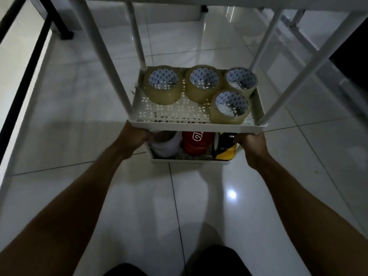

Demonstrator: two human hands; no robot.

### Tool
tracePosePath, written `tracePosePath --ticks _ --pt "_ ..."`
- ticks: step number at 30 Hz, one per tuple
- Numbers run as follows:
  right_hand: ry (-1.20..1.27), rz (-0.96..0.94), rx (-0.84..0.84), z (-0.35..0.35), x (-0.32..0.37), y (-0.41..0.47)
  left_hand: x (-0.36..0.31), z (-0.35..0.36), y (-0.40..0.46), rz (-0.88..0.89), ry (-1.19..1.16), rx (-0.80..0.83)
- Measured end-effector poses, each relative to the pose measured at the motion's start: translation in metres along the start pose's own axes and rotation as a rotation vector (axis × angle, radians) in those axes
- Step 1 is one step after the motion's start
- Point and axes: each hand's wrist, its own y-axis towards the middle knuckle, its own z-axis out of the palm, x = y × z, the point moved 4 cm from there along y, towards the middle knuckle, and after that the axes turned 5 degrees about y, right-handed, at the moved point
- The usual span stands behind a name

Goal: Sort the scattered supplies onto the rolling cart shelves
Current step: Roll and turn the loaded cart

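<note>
The floor (79,108) is made of big shiny white tiles with thin dark lines between them. The room is dim. One small bright spot of light (232,194) shines on the floor near the bottom right. On the left, a white wall edge (14,62) runs up with black bars (25,76) beside it. A black leg (59,20) stands on the floor at the top left. At the far right sits something dark (352,56), too dim to tell.
</note>
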Motion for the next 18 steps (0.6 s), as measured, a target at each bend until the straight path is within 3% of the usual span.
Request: tracePosePath --ticks 9,14,18 --pt "-0.045 0.051 -0.127 0.003 -0.04 -0.005 0.022 0.011 -0.007 -0.051 -0.026 -0.142" --pt "-0.087 0.075 -0.048 0.006 -0.033 0.005 0.019 0.008 0.004 -0.067 -0.011 0.02" --pt "-0.105 0.05 0.031 0.002 -0.033 0.01 0.021 0.007 0.007 -0.061 -0.002 0.049"
